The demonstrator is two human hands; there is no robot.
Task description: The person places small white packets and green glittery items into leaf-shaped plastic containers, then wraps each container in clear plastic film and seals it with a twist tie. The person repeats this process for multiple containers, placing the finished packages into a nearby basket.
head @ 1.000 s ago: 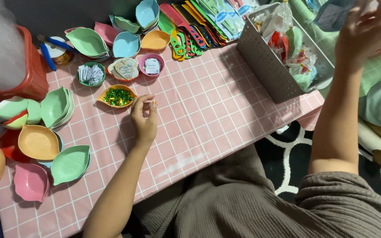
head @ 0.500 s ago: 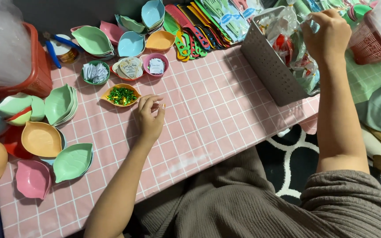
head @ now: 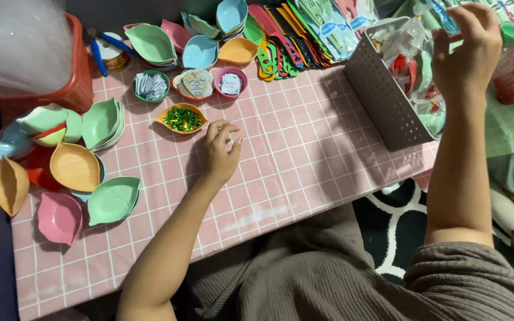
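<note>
From the head camera, the left hand (head: pixel 220 150) rests on the pink gridded table (head: pixel 304 148), fingers loosely curled and holding nothing; just beyond its fingertips sits the orange leaf dish of green sequins (head: pixel 181 118). The right hand (head: pixel 466 44) hangs over the grey perforated basket (head: pixel 382 101), fingers pinched on a small clear packet (head: pixel 442 13) above the wrapped items inside.
</note>
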